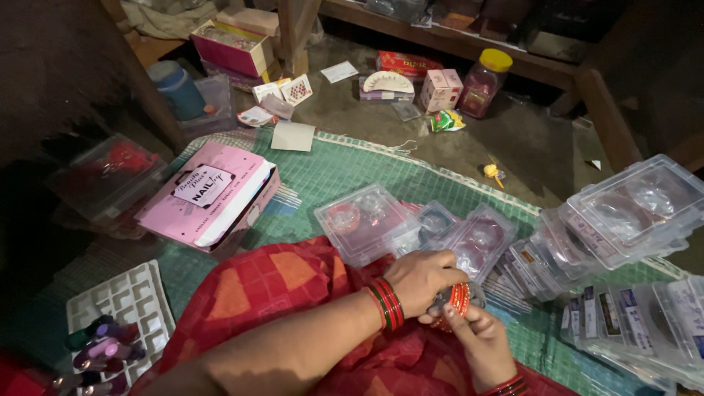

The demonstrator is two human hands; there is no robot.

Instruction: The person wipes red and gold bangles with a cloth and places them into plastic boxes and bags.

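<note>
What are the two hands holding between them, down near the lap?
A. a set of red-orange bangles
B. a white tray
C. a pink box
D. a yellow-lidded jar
A: the left hand and the right hand meet around a small stack of red-orange bangles; the pink box lies untouched on the green mat.

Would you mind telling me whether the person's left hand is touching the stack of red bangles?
Touching. The head view shows the left hand closed over the stack of red bangles, while the right hand's fingers grip it from below.
</note>
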